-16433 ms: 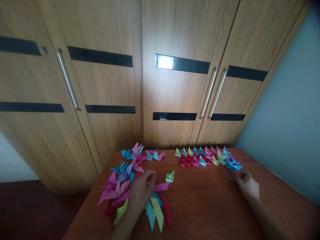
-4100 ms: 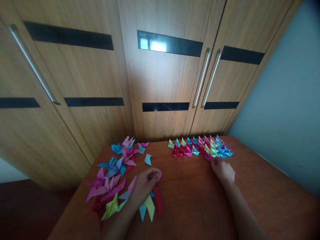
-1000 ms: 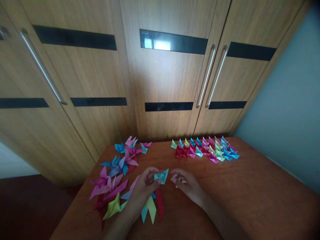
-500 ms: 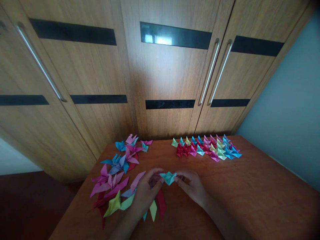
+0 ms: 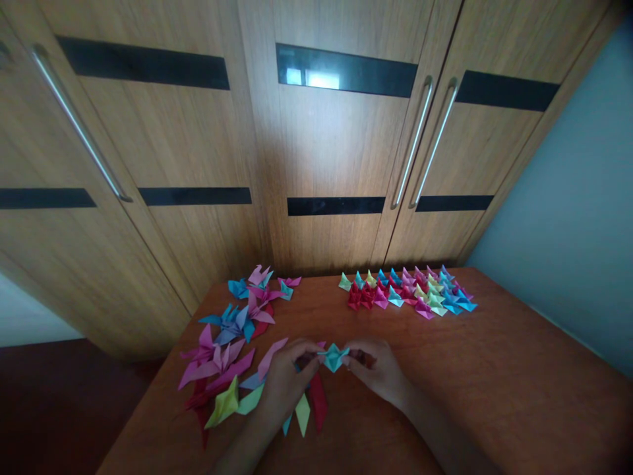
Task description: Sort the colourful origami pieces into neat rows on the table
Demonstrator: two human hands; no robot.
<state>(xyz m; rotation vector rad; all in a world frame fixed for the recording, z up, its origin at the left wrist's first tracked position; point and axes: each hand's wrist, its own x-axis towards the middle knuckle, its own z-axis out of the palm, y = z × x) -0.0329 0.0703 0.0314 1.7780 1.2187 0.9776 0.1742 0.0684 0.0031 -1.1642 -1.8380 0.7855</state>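
Piece under handling: one small turquoise folded paper piece with pointed corners (image 5: 335, 358), in front of the person, between both hands, near the middle of the table (image 5: 445, 389).
Left hand: the left hand (image 5: 291, 369) pinches the piece's left corner between thumb and finger.
Right hand: the right hand (image 5: 378, 366) pinches the opposite corner likewise.
Change noted: a second ago the left hand alone gripped the piece, the right hand just apart from it; both now grip it, corners drawn outward. Judged effect: the piece is under two-sided control and can be shaped evenly.
Hands, counted: two, both occupied.
Right-hand group: small multicoloured folded paper pieces in close rows (image 5: 408, 293), at the far edge; nine tips along the back row, the remainder overlapping, total not ascertainable.
Left-hand heap: larger multicoloured folded paper pieces (image 5: 222, 359), overlapping, total not ascertainable; one bright yellow folded paper piece (image 5: 225, 404) and one flat red paper strip (image 5: 318, 399) distinguishable.
Pink paper tip: one (image 5: 322, 344), behind the left fingers; whether held, cannot tell.
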